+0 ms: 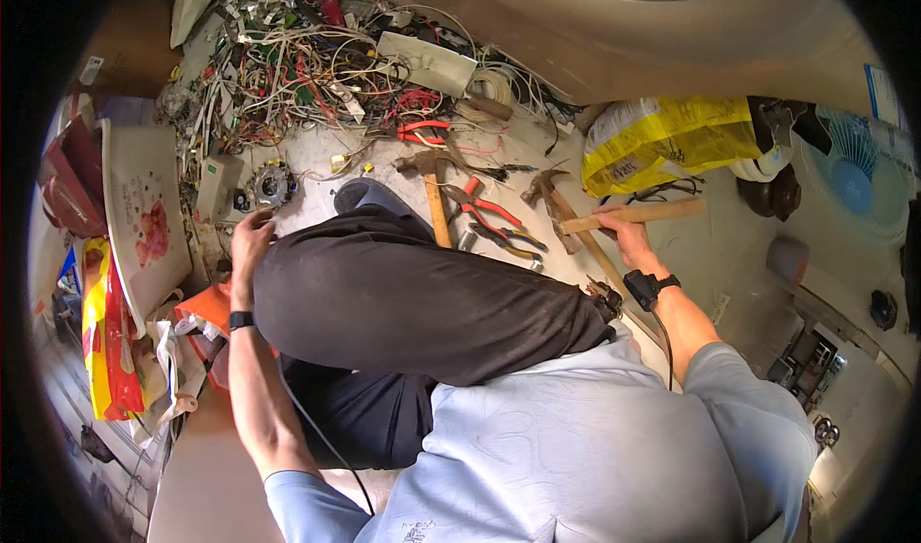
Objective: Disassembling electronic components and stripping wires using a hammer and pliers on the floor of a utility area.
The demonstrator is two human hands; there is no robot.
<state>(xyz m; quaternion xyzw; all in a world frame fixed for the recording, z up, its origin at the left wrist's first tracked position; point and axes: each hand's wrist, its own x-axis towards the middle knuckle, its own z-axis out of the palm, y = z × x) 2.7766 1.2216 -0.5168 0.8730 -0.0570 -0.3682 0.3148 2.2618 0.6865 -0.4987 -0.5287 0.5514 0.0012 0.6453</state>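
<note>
My right hand (630,241) is closed around the pale wooden handle of a hammer (662,215), its head pointing left. Beneath it lies a second hammer (545,186), its handle slanting toward my lap. My left hand (251,244) is beside my bent knee with curled fingers; what they hold, if anything, is hidden. Just beyond those fingertips sits a round metal part with a ring shape (273,185). On the floor ahead of my knee are another claw hammer (436,198), red-handled pliers (499,212) and dark-and-yellow-handled pliers (506,240).
A large heap of tangled wires and scrap (288,73) spreads across the far left. Red-handled cutters (424,132) lie at its edge. A yellow sack (672,145) stands far right, near a blue fan (849,183). A white bin (144,198) and bags line the left.
</note>
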